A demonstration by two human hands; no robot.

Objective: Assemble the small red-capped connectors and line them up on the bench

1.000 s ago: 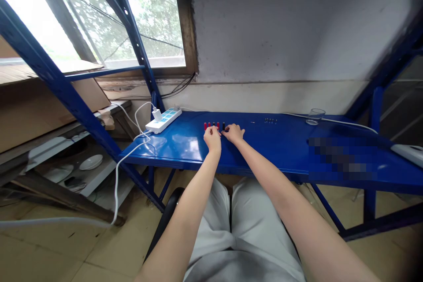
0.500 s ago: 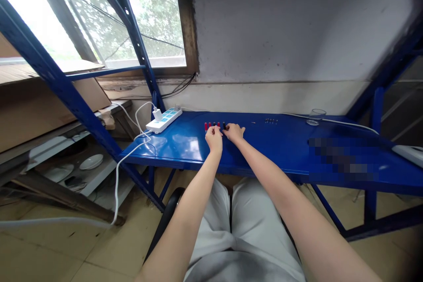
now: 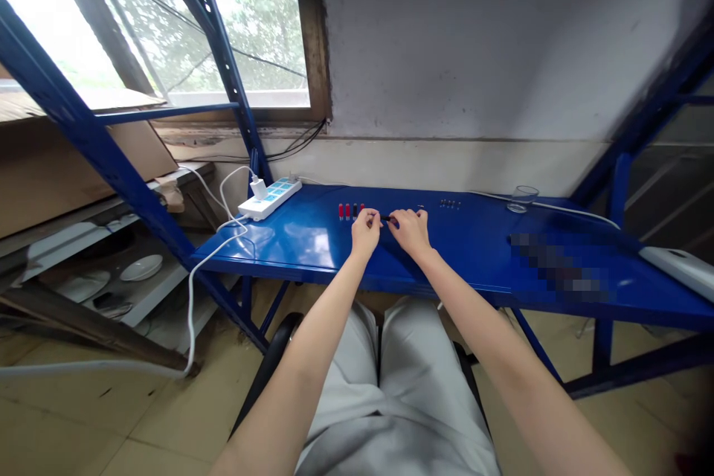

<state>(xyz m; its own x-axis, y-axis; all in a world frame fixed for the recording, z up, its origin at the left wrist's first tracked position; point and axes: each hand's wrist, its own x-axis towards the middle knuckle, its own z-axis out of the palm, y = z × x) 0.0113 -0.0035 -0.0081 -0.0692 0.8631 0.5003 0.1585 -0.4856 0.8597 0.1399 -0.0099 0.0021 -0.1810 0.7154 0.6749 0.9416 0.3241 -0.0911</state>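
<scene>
Both of my hands rest on a blue metal table (image 3: pixel 312 242). My left hand (image 3: pixel 365 229) and my right hand (image 3: pixel 411 227) are curled, and their fingertips pinch the two ends of a small black part (image 3: pixel 385 218) held between them, just above the tabletop. Left of my left hand stands a short row of small red and black upright parts (image 3: pixel 349 210). A second row of tiny dark parts (image 3: pixel 449 203) lies farther back, to the right of my right hand.
A white power strip (image 3: pixel 268 198) with a plugged charger and white cable lies at the table's left back. A small glass (image 3: pixel 523 198) stands at the back right, with a white cable beside it. Blue rack posts, a window and cardboard are on the left.
Both hands have drawn back from the row of red and black parts toward me and to the right. A small black part is now held between them.
</scene>
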